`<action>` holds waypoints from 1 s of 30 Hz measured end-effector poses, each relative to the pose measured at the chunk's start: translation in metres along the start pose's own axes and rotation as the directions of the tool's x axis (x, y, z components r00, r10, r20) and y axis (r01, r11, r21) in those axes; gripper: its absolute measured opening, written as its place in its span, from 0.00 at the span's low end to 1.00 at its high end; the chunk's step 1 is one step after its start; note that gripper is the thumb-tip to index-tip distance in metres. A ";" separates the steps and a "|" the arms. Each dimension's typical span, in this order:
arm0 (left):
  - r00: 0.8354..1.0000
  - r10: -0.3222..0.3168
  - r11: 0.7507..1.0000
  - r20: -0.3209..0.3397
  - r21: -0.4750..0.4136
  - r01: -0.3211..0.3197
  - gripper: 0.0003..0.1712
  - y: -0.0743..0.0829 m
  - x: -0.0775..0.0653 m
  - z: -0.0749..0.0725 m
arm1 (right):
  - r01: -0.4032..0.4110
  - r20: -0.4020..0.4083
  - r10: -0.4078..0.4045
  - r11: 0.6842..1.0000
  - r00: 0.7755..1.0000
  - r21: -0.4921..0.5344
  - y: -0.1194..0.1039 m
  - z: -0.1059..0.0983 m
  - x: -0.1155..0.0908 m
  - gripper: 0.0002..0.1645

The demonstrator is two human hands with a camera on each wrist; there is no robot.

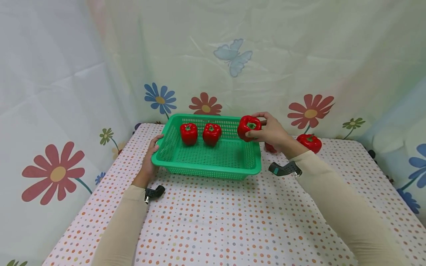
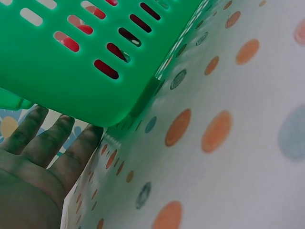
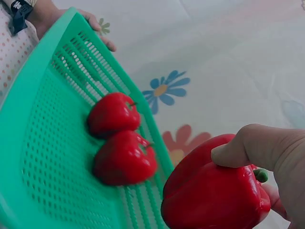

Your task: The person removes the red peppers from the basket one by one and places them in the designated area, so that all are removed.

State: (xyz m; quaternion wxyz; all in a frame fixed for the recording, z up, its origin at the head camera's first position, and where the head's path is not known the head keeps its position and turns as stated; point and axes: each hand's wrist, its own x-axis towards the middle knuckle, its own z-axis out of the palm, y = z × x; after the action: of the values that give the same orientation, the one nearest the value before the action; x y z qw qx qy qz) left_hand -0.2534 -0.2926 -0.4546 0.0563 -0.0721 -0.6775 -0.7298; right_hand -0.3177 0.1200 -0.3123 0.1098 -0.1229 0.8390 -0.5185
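In my right hand (image 1: 273,133) is a red bell pepper (image 1: 246,127), gripped above the right end of a green plastic basket (image 1: 206,169). The right wrist view shows the thumb pressed on the side of this held pepper (image 3: 214,195), its green stem facing the palm. My left hand (image 1: 150,159) is at the basket's left end; in the left wrist view its fingers (image 2: 78,152) are straight, tips right at the green wall. Two more red bell peppers, a left one (image 1: 189,134) and a right one (image 1: 212,134), stand side by side inside along the back wall.
On the table to the right lies another bell pepper (image 1: 309,143); one more red pepper (image 1: 270,148) is partly hidden behind the right hand. A dotted cloth (image 1: 206,221) covers the table. A flowered curtain (image 1: 186,55) hangs behind and on both sides.
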 end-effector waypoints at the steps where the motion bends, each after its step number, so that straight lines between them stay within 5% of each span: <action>1: 1.000 -0.002 1.000 -0.003 0.006 0.002 0.29 -0.001 0.000 0.000 | 0.001 -0.004 -0.001 1.000 1.000 -0.003 0.001 -0.006 -0.003 0.49; 11: 1.000 0.002 1.000 0.002 -0.008 -0.002 0.29 0.000 0.000 0.000 | -0.025 -0.126 0.007 0.989 0.992 -0.143 0.018 -0.065 -0.029 0.53; 20: 1.000 -0.006 1.000 -0.006 -0.002 0.006 0.29 0.002 -0.003 -0.002 | -0.047 -0.169 0.024 0.990 0.985 -0.134 0.037 -0.098 -0.040 0.52; 30: 1.000 -0.017 1.000 -0.003 0.015 0.017 0.29 0.001 -0.001 0.000 | -0.103 -0.310 0.042 0.978 0.950 -0.183 0.066 -0.141 -0.053 0.57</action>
State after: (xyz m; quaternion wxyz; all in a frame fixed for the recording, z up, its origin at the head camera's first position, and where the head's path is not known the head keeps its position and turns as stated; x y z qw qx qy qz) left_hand -0.2518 -0.2929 -0.4541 0.0517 -0.0648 -0.6834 -0.7253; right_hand -0.3181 0.2846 -0.3068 -0.0144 -0.0207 0.8970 -0.4414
